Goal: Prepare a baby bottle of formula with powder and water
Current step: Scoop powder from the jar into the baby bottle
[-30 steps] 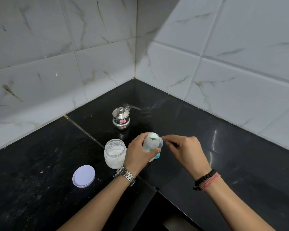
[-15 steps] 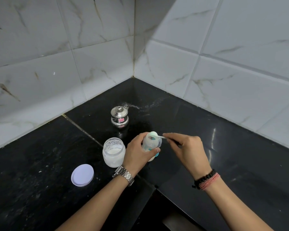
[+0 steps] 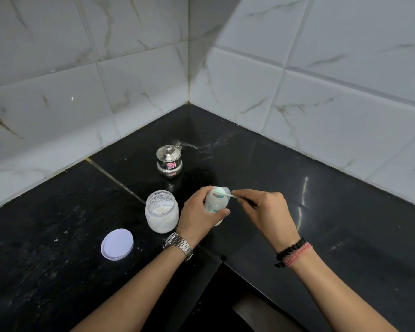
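Nearest the camera, on the black worktop (image 3: 58, 271), a white lid (image 3: 117, 244) lies flat and well apart from the hands. Just beyond it stands the open powder jar (image 3: 161, 211), partly filled with pale powder, close beside the left wrist.

The left hand (image 3: 197, 216) has its grip closed around the body of the baby bottle (image 3: 215, 202), holding it roughly upright near the worktop; whether its base touches the worktop cannot be told. The right hand (image 3: 266, 212) pinches the handle of a small scoop (image 3: 219, 192), whose bowl sits at the open mouth of the bottle.

The step in hand looks like dosing powder into the bottle. Whether the scoop is already emptied is too small to tell. The next move probably calls for tipping the scoop fully inside the narrow mouth without spilling, keeping the bottle steady, then either another scoop from the jar or adding water.

Farthest back, towards the tiled corner, a small lidded steel pot (image 3: 169, 161) stands untouched, possibly the water.
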